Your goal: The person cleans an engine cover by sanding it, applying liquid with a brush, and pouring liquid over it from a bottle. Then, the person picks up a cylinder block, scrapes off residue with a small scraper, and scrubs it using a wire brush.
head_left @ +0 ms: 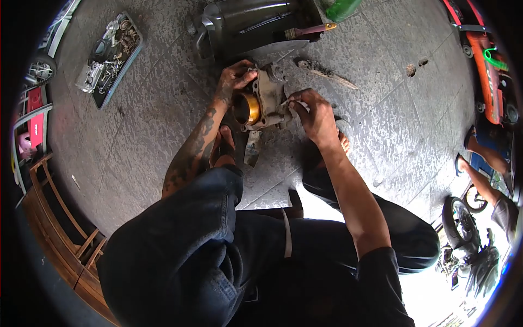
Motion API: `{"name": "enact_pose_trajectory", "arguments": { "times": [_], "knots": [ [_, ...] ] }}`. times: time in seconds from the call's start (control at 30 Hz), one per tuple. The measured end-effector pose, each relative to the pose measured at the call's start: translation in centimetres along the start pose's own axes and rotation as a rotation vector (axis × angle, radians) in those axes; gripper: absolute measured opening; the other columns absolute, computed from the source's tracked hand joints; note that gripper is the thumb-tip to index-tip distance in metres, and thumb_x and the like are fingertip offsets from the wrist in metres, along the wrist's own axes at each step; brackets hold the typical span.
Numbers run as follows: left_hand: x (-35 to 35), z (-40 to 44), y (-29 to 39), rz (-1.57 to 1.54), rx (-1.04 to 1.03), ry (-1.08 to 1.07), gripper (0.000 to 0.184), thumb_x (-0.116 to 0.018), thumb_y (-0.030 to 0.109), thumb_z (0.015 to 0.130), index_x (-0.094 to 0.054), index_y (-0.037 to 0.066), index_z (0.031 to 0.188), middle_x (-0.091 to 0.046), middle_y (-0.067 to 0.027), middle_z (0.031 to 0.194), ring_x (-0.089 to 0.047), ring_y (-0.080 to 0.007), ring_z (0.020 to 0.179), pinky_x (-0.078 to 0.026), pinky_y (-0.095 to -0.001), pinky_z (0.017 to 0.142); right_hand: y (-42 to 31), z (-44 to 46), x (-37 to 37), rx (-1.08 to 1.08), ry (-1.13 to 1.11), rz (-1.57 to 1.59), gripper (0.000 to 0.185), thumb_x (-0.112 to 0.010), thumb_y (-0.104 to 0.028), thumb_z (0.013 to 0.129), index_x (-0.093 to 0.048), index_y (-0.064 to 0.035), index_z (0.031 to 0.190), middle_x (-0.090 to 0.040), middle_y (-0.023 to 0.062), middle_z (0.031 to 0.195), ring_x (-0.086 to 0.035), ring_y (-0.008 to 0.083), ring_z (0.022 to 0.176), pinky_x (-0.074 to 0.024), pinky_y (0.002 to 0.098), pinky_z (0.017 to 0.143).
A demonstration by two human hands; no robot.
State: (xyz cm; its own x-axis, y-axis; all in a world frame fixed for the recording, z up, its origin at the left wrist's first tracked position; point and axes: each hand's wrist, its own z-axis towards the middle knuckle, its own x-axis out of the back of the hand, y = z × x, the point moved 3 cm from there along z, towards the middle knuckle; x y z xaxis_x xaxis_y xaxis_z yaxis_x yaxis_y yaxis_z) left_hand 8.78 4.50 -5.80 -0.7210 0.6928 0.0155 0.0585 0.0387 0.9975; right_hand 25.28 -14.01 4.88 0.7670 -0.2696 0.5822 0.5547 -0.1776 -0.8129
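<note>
A grey metal engine cylinder block [271, 94] is between my hands, above the floor, with a shiny golden round sleeve [251, 109] showing on its left side. My left hand [238, 79], dark with grime, is closed on the block's upper left edge, thumb on top. At the block's right side, my right hand [313, 111] has thumb and fingers pinched together. A small pale tip shows at those fingertips, too small to name. Under the block, near my feet, a worn flat piece [253, 147] lies on the floor.
Beyond the block stands a dark basin [218, 41] with a brush [310, 31] across it. A dirty scraper-like stick [329, 74] lies to the right. A tray of metal parts [111, 60] sits at far left, a red floor jack [486, 79] at far right. Another person's legs [485, 163] show near a motorcycle [463, 229].
</note>
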Motion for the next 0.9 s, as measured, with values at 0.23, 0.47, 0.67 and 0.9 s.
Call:
{"name": "enact_pose_trajectory", "arguments": {
  "times": [0.23,0.47,0.67,0.9],
  "knots": [
    [0.2,0.4,-0.5,0.033,-0.048,-0.033,0.028,-0.075,0.028,0.085,-0.067,0.003,0.094,-0.065,0.0032,0.083,-0.057,-0.006,0.082,-0.045,-0.0236,0.075,0.3,1.2,-0.5,0.021,0.077,-0.015,0.012,-0.068,-0.011,0.086,-0.069,-0.0031,0.095,-0.067,0.013,0.091,-0.066,0.0291,0.082,-0.0515,0.036,0.072],
    [0.3,0.5,0.0,0.029,-0.144,-0.052,0.03,-0.075,0.028,0.084,-0.068,0.003,0.1,-0.066,0.0023,0.084,-0.058,-0.0074,0.084,-0.046,-0.0251,0.077,-0.5,-0.5,-0.2,0.086,0.052,-0.013,0.013,-0.07,-0.01,0.085,-0.07,-0.003,0.096,-0.068,0.0124,0.092,-0.067,0.0284,0.082,-0.0522,0.0358,0.074],
    [1.3,0.7,-2.0,0.015,-0.027,0.035,0.033,-0.074,0.027,0.086,-0.068,0.001,0.104,-0.067,0.0009,0.085,-0.059,-0.0076,0.085,-0.046,-0.0243,0.078,-0.5,1.4,0.2,-0.159,0.109,0.08,0.013,-0.07,-0.01,0.085,-0.07,-0.003,0.096,-0.068,0.0129,0.095,-0.067,0.0287,0.086,-0.0523,0.0354,0.075],
    [0.9,0.5,-1.2,-0.066,-0.11,-0.05,0.028,-0.075,0.025,0.086,-0.071,-0.002,0.092,-0.066,-0.0013,0.096,-0.06,-0.0086,0.086,-0.047,-0.0242,0.076,-0.8,0.5,-0.2,0.069,0.05,-0.1,0.013,-0.07,-0.009,0.085,-0.07,-0.0026,0.097,-0.068,0.0127,0.094,-0.068,0.0271,0.082,-0.0529,0.0343,0.071]
  ]
}}
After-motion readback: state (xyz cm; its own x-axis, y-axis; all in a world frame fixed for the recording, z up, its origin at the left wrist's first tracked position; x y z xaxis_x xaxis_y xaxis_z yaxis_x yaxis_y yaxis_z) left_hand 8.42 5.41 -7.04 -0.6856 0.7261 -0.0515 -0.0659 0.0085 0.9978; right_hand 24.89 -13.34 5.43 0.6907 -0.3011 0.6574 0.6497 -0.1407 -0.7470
